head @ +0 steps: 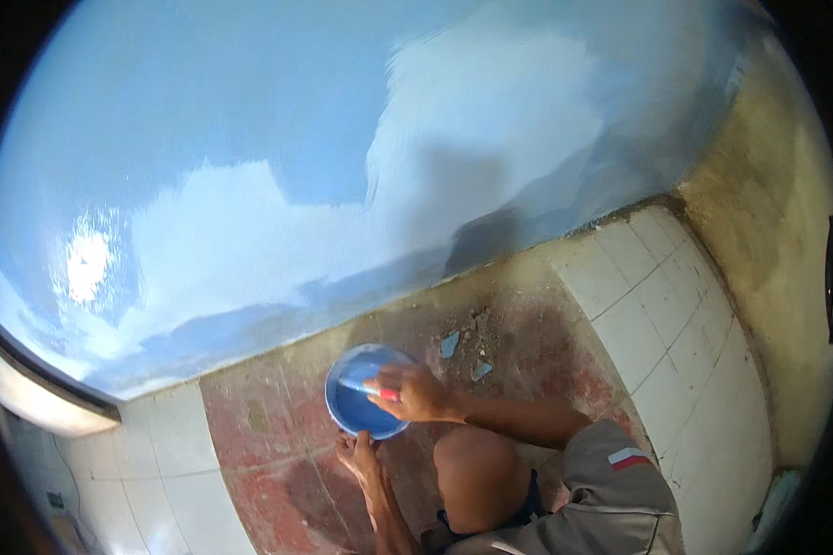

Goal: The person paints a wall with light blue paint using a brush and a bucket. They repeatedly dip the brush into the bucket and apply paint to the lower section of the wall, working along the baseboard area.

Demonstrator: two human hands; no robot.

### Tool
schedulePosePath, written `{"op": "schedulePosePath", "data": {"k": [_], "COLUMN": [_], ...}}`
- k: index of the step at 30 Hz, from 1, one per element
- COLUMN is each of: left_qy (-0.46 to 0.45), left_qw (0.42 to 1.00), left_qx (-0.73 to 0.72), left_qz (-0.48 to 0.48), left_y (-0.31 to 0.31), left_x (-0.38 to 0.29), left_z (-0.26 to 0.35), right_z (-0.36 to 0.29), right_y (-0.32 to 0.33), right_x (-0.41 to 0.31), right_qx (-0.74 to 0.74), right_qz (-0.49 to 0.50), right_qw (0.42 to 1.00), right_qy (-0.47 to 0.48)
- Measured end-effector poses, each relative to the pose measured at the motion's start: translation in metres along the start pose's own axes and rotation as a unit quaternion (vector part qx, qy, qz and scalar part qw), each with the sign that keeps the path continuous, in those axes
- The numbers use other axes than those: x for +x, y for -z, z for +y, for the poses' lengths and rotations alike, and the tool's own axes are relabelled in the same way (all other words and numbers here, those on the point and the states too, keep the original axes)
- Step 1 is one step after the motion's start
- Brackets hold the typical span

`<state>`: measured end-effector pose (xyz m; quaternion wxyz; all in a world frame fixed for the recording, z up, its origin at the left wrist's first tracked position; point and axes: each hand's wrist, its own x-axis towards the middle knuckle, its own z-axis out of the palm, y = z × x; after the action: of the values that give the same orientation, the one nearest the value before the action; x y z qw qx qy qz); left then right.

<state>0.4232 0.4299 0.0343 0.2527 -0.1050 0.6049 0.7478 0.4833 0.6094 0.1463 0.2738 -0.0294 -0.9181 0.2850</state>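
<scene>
My right hand [409, 393] is closed around the handle of a paintbrush [369, 388], whose end by the hand is red; the brush is over the inside of a round bucket [357, 414] of blue paint. At the bucket's near rim is my left hand [359, 454], its fingers on the edge. The bucket is on or just above the red floor, beside the wall foot. In front of me rises a wall [305, 257] with wet, glossy blue paint in darker and lighter patches.
Paint chips [449, 345] and crumbled debris [482, 333] lie on the worn red floor [278, 499] right of the bucket. White tiles [666, 347] flank it. A yellowish wall [756, 208] meets the blue one at right. My bent knee [475, 472] is close to my right forearm.
</scene>
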Motion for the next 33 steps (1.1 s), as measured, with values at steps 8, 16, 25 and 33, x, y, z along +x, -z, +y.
{"op": "schedulePosePath", "data": {"k": [8, 16, 25, 33], "left_qy": [-0.046, -0.041, -0.024, 0.007], "left_qw": [0.999, 0.998, 0.999, 0.998], "left_qx": [-0.027, -0.042, -0.023, -0.047], "left_qz": [-0.011, -0.006, -0.006, -0.034], "left_y": [-0.014, -0.023, -0.014, -0.021], "left_x": [-0.012, -0.010, -0.010, -0.002], "left_z": [0.019, 0.010, 0.013, 0.005], "right_z": [-0.001, 0.015, 0.042, 0.088], "right_y": [0.000, -0.002, -0.029, 0.040], "right_x": [-0.027, -0.042, -0.064, -0.038], "right_qx": [0.031, 0.004, 0.459, 0.737], "right_qz": [0.075, 0.094, 0.285, 0.358], "right_qw": [0.997, 0.995, 0.724, 0.507], "right_qy": [-0.013, -0.018, -0.429, -0.267]}}
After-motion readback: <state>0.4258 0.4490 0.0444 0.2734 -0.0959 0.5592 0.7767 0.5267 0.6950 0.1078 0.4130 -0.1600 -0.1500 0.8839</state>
